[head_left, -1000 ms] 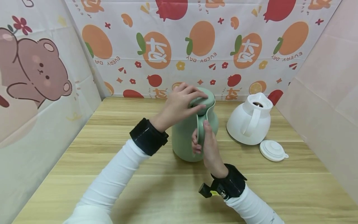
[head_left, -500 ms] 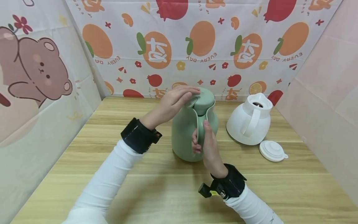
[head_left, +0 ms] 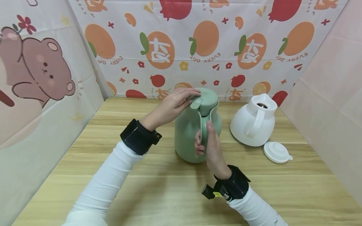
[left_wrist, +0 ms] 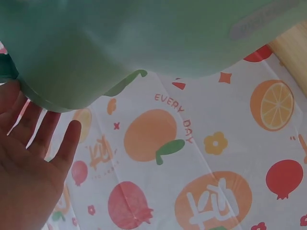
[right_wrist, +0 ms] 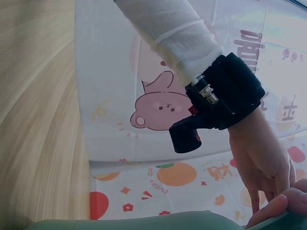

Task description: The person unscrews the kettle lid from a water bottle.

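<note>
A green vacuum jug (head_left: 185,138) stands upright on the table, its handle facing the person. My right hand (head_left: 216,153) grips the jug's handle (head_left: 205,121), thumb up along it. My left hand (head_left: 172,106) touches the left edge of the round green lid (head_left: 208,99) with fairly straight fingers. A small tab (head_left: 196,103) on the lid points toward the left and front. In the left wrist view, the spread fingers (left_wrist: 45,129) meet the rim near the jug's top. The right wrist view shows the left hand (right_wrist: 261,158) beyond the jug's green edge (right_wrist: 120,224).
To the right stands a white jug (head_left: 251,125) with its mouth uncovered. A round white lid (head_left: 277,152) lies in front of it on the wooden table (head_left: 158,194). A fruit-print cloth (head_left: 181,40) hangs behind; plain and bear-print cloths flank the sides.
My left hand has drawn back from the lid's top to its left edge. The lid's tab has swung toward the handle. My right hand keeps its grip on the handle.
</note>
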Tool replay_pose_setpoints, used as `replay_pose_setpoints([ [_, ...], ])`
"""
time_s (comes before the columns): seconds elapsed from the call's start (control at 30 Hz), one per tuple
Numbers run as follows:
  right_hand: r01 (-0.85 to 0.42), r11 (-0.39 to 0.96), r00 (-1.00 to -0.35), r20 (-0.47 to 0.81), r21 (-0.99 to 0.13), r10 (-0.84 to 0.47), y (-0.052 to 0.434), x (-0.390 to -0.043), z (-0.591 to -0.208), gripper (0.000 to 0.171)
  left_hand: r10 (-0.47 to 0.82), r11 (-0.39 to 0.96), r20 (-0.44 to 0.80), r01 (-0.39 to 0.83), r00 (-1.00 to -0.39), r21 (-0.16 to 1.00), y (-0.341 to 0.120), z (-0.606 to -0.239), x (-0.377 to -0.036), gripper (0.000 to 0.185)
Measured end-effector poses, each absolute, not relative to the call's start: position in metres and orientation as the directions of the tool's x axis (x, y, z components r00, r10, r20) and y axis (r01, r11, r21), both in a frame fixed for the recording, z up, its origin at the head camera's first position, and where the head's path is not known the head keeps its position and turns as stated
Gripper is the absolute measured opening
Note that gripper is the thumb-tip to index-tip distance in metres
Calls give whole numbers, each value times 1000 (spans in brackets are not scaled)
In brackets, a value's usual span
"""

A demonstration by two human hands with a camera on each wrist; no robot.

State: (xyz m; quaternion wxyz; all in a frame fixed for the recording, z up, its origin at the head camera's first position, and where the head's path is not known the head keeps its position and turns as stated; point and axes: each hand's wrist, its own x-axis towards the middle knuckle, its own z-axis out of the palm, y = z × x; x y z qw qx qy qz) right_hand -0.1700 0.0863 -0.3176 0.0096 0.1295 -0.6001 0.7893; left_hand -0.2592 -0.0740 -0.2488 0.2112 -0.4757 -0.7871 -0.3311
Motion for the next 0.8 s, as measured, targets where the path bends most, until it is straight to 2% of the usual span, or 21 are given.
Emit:
replay_pose_setpoints([
  [0.2,-161,-294,-967,210,-942,-144,87,-170,-317,58,577,395,675,880,-460,263,-69,-248,-256,29],
  [0.63,-166,-293,-966,215,-941,-143,88,-169,-317,58,504,516,770,851,-391,95,-48,-244,-253,28],
  [0.8,-172,-283,-964,221,-944,-150,88,-169,-317,58,488,535,781,841,-390,86,-42,-243,-252,29],
])
